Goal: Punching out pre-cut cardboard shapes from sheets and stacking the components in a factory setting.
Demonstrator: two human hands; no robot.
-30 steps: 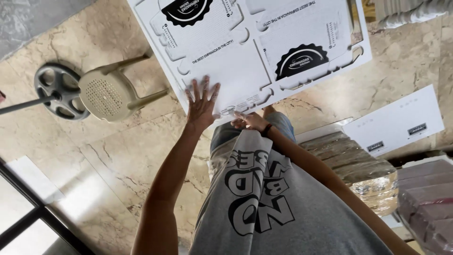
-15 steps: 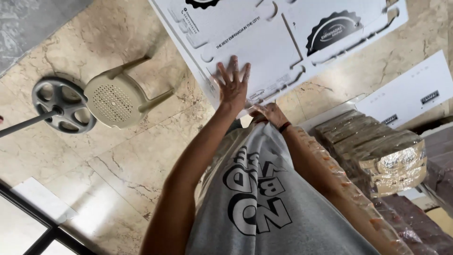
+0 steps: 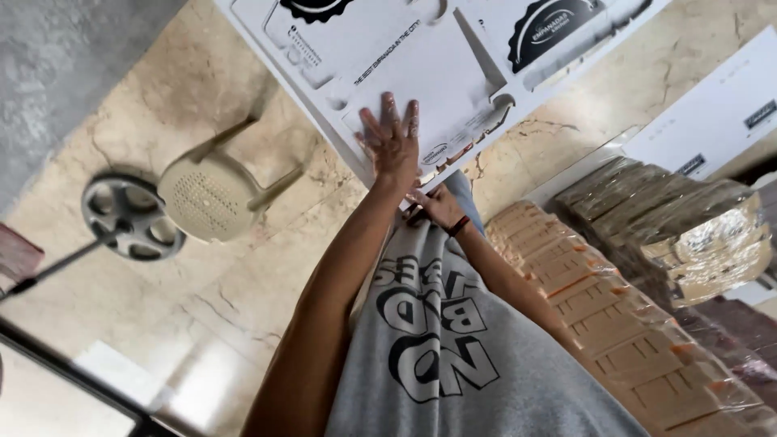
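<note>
A stack of flat white die-cut cardboard sheets [image 3: 421, 65] with black round prints lies ahead of me over the marble floor. My left hand [image 3: 392, 146] lies flat on the top sheet near its front edge, fingers spread. My right hand [image 3: 437, 206], with a dark band on the wrist, curls around the front edge of the stack just below the left hand. My grey printed shirt [image 3: 453, 364] fills the lower middle of the view.
A beige plastic stool [image 3: 214, 194] and a round grey metal wheel-shaped base [image 3: 125, 217] stand on the floor at left. Plastic-wrapped bundles of brown cardboard [image 3: 623, 324] lie at right, with another white sheet [image 3: 712, 121] behind them.
The view has swung so the sheets sit higher and the wrapped bundles at right have come into view. My left hand stays flat on the top sheet, my right at its edge.
</note>
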